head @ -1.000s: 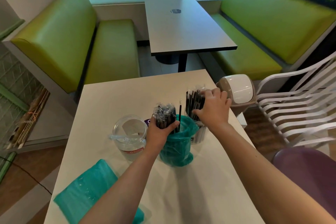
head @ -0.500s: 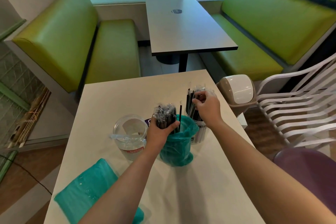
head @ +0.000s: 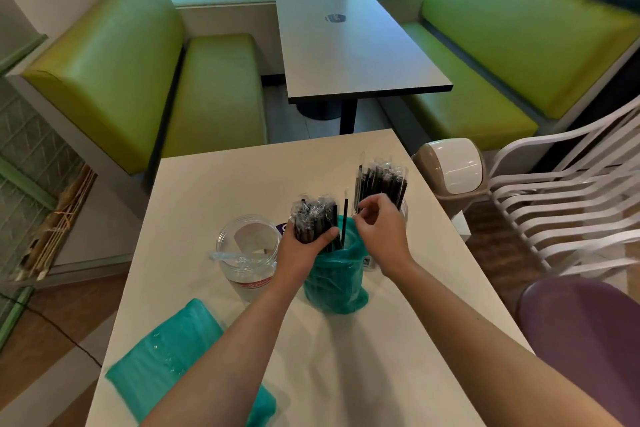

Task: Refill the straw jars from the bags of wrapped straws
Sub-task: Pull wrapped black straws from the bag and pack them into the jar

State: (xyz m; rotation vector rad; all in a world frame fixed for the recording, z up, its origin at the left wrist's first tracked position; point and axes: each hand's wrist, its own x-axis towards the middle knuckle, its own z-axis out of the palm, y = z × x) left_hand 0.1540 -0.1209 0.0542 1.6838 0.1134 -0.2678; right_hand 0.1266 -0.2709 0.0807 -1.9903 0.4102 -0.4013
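Note:
My left hand (head: 304, 246) grips a bundle of wrapped black straws (head: 315, 218) just above the open mouth of an upright teal bag (head: 334, 284). One lone straw (head: 344, 218) sticks up out of that bag. My right hand (head: 379, 230) hovers over the bag's right rim with loosely curled fingers and holds nothing. Behind it stands a clear jar (head: 369, 262) packed with wrapped straws (head: 381, 180). A second clear jar (head: 247, 246) sits to the left, nearly empty. Another teal bag (head: 166, 364) lies flat at the near left.
The cream table (head: 225, 184) drops off close on the right. A swing-lid bin (head: 450, 170), white slatted chairs (head: 571, 201) and a purple seat (head: 581, 322) stand beside it. Green benches and a grey table (head: 346, 45) lie beyond.
My right hand has left the full jar's straws and come back left and down toward the teal bag. My left hand keeps its bundle in the same place.

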